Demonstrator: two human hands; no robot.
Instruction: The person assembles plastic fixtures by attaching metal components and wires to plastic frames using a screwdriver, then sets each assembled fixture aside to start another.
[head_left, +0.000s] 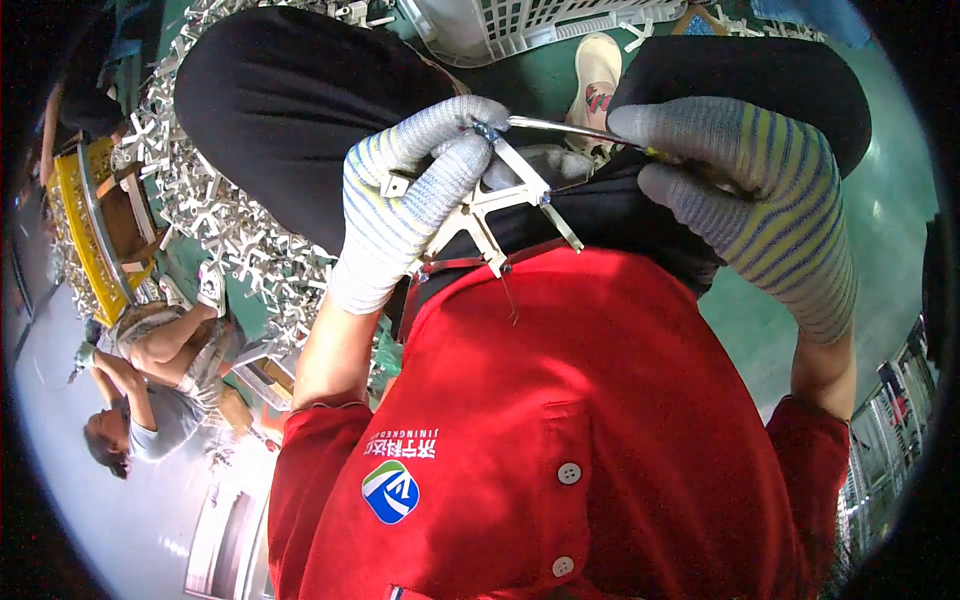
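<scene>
My left hand (405, 200), in a grey glove with blue stripes, pinches a pale metal bracket (490, 203) with several arms. The bracket is above my lap, its arms pointing toward my red shirt. My right hand (775, 195), in a grey glove with yellow and blue stripes, is closed around a slim metal hand tool (565, 127). A shiny narrow shaft runs left from my right fingers, and its end is close by the bracket's upper end at my left fingertips. Most of the tool's handle is hidden in the glove.
A large heap of similar pale metal parts (215, 200) covers the green floor to my left. A white plastic basket (520, 30) stands ahead of my feet. Farther left, another person (165, 370) sits near a yellow crate (95, 225). Racks with metal pieces (895, 420) stand at right.
</scene>
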